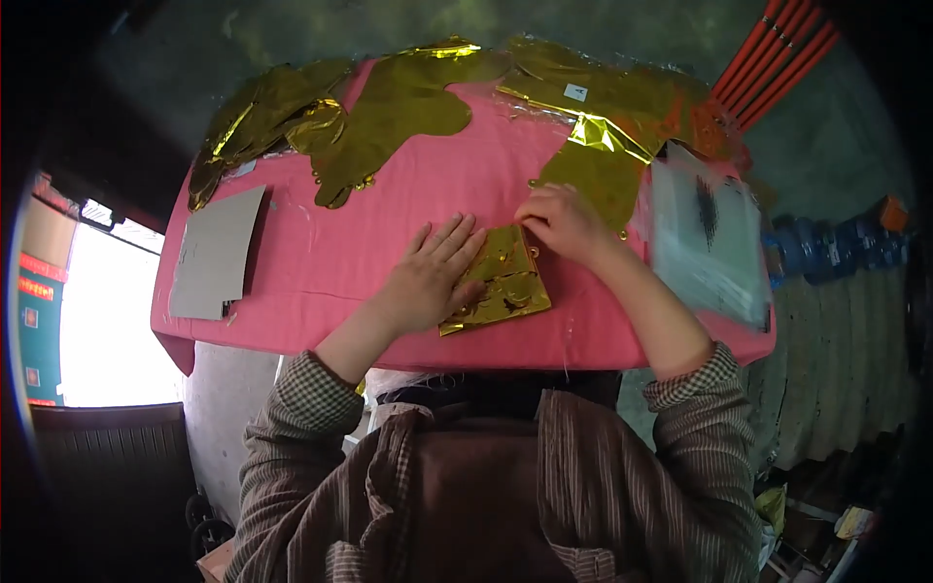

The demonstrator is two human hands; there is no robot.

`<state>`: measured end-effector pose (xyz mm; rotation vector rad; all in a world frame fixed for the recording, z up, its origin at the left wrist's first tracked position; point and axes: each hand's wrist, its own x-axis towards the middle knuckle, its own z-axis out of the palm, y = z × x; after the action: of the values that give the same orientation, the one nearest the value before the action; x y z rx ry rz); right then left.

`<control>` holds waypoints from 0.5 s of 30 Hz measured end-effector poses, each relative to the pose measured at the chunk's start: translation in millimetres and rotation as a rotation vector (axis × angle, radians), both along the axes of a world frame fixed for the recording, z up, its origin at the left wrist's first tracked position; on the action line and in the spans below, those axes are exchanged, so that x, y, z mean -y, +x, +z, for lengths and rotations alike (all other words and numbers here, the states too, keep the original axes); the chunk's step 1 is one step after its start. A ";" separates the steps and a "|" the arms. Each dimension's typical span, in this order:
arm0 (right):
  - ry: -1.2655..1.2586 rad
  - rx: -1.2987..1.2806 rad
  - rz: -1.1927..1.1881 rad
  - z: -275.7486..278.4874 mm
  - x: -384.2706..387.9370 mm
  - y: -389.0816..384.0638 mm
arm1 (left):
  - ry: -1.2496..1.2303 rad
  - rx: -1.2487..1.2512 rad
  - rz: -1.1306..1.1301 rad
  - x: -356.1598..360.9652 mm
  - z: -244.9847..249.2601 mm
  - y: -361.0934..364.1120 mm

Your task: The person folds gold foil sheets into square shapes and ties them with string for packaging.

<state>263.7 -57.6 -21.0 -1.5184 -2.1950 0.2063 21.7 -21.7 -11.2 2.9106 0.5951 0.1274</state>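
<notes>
A folded piece of shiny gold foil point(515, 290) lies on the pink tablecloth point(379, 243) near the table's front edge. My left hand point(428, 277) rests flat on its left part, fingers spread and pointing up and to the right. At the foil's upper right corner is my right hand point(567, 223), its fingers curled and pressed together; what they pinch is too small to make out. Just beyond my right hand lies a larger gold foil piece point(593, 180) with a bright crease.
More gold foil point(408, 112) covers the table's far side. Grey cardboard point(216, 253) lies at the left, a stack of clear plastic bags point(705, 243) at the right. Red poles point(777, 63) stand beyond the back right corner, with blue plastic bottles point(826, 248) to the right.
</notes>
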 end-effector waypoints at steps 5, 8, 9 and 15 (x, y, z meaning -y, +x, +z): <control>-0.008 -0.248 -0.127 29.6 27.2 -31.6 | 0.059 0.036 0.002 -1.1 -4.7 -1.0; 0.146 0.128 -0.017 28.5 42.4 -59.4 | 0.085 0.048 0.004 -1.7 -8.3 -1.2; -0.049 0.197 0.030 29.1 44.8 -62.4 | 0.078 0.043 0.006 -1.9 -9.5 -1.6; -0.162 0.227 0.001 -1.9 52.4 -60.4 | 0.076 0.060 -0.001 -1.2 -7.3 -1.1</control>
<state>203.4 -110.0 -22.9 -1.7017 -2.4049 0.2266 20.6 -20.5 -18.5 2.9676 0.5921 0.2413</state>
